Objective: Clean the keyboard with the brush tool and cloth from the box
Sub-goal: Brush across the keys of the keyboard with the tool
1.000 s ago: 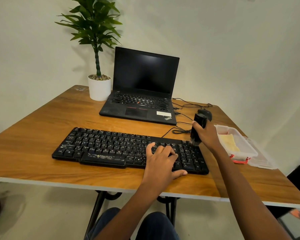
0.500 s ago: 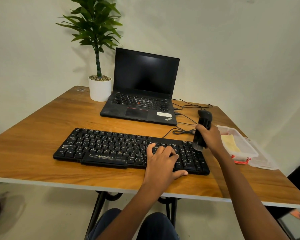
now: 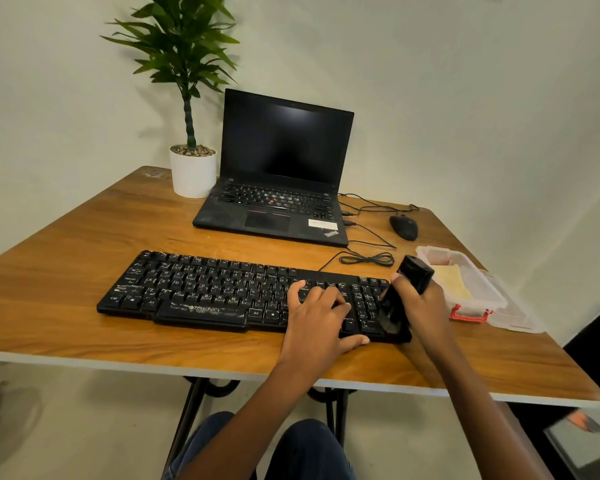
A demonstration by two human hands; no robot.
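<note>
Keyboard (image 3: 222,294): flat at desk (image 3: 84,244) front edge | your left hand (image 3: 321,311): palm down, fingers spread on the right-side keys, grasping nothing | your right hand (image 3: 421,303): clenched around brush tool (image 3: 404,297), tilted, lower end on the number pad | box (image 3: 465,282): open, right of keyboard, yellow cloth (image 3: 452,284) inside.

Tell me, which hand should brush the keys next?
The right hand, probably. It already grips the brush at the keyboard's right end, while the left hand lies flat on the keys, steadying it.
</note>
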